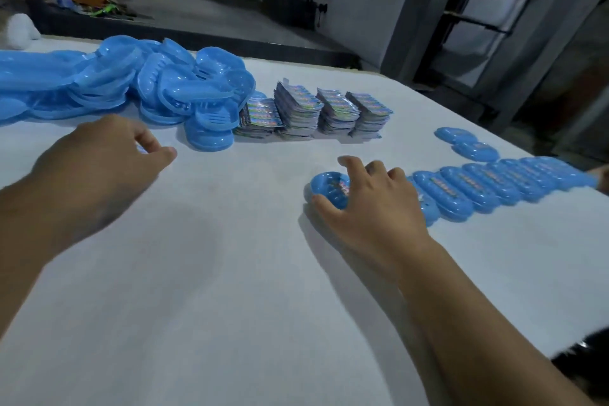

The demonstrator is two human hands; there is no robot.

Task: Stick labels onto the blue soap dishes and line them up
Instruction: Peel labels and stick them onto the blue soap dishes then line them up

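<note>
A white table [230, 273] fills the view, with a dim workshop floor behind it. Near its right side a labelled blue soap dish [329, 189] lies flat under the right hand [375, 208], whose thumb touches its near rim and curled fingers rest over its far side, gripping it. Just to the right, touching or overlapping it, a row of labelled dishes [501, 186] runs toward the table's edge. Beyond, four stacks of labels [313, 112] stand side by side. A heap of unlabelled dishes [131, 82] lies at far left. The left hand [99, 155] hovers near that heap, fingers loosely curled; whether it holds anything cannot be told.
</note>
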